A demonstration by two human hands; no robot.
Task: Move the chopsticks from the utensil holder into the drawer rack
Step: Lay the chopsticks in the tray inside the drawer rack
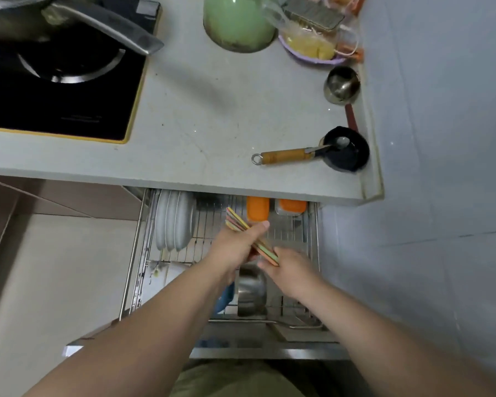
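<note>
A bundle of pastel-coloured chopsticks is held above the pulled-out wire drawer rack under the counter. My left hand is closed around the middle of the bundle, with the far ends fanning up and left. My right hand touches the near ends of the chopsticks with its fingers against them. The utensil holder is not something I can make out in this view.
White plates stand upright in the rack's left side. Two orange containers sit at its back, a steel bowl and a blue item near the front. On the counter are a ladle, a cooktop and a green pot.
</note>
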